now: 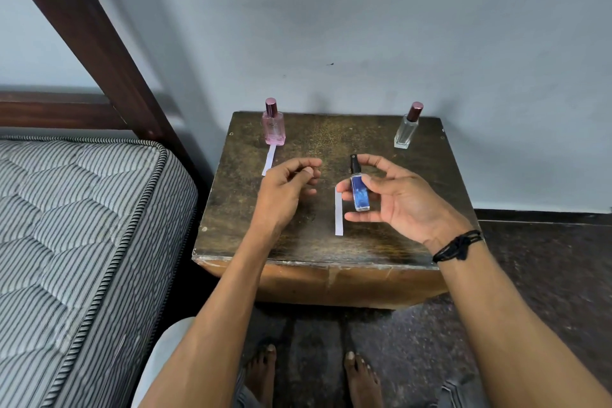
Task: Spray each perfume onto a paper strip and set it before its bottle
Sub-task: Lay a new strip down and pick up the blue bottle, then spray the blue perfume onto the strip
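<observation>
Right hand (397,199) holds the blue perfume bottle (359,190) upright above table (331,252) centre, fingers (374,161) curled round it, black sprayer bare. Left hand (284,189) at its 9 o'clock, curled; can't tell if it holds anything. Paper strip (338,214) flat on the table, just at the bottle's 7 o'clock. Pink bottle (274,124) at table 11 o'clock, label too small to read, second strip (270,161) at its 6 o'clock. Clear bottle (405,131) at 1 o'clock.

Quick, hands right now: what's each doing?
Left hand: fingers curled; contents cannot be told.
Right hand: holding the blue spray bottle.
</observation>
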